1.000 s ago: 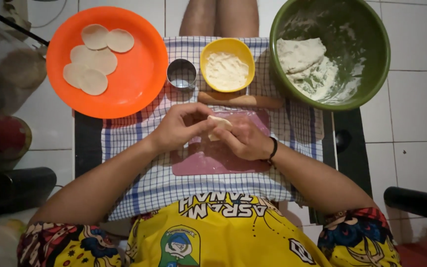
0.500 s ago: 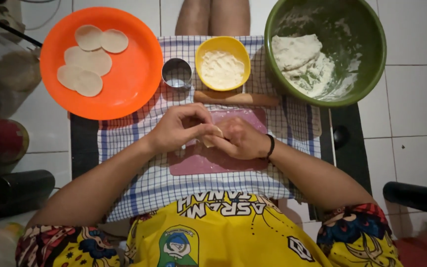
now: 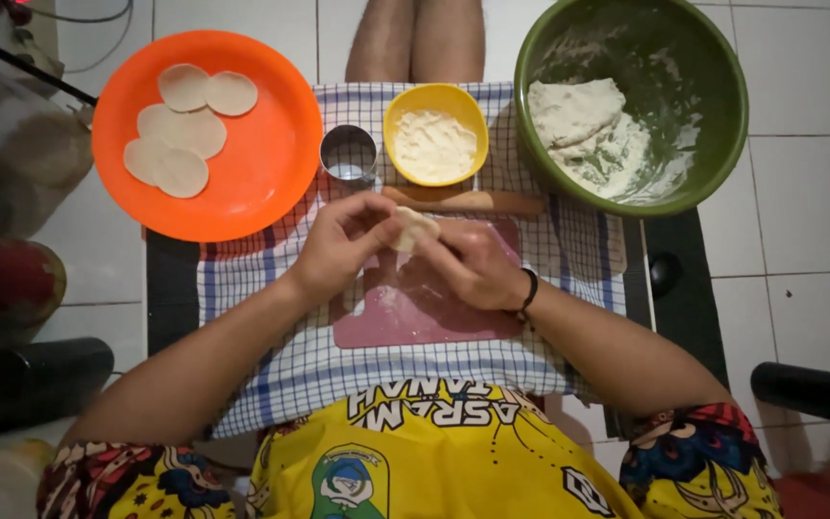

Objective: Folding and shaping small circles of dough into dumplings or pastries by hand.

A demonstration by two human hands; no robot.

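My left hand (image 3: 338, 245) and my right hand (image 3: 473, 264) meet over a pink mat (image 3: 415, 312) and together hold a small pale piece of dough (image 3: 413, 228) between their fingertips. The mat lies on a blue checked cloth (image 3: 271, 288). A black band circles my right wrist. Just beyond the hands lies a wooden rolling pin (image 3: 477, 201).
An orange plate (image 3: 271, 144) at the far left carries several flat dough rounds (image 3: 180, 135). A round metal cutter (image 3: 348, 154) and a yellow bowl of flour (image 3: 434, 135) stand behind the hands. A green bowl (image 3: 713, 106) at the far right holds a lump of dough (image 3: 578, 111). Dark cylinders lie at the left.
The hands have kept working the dough piece in place; the fingers have shifted slightly and more of the dough shows between them.
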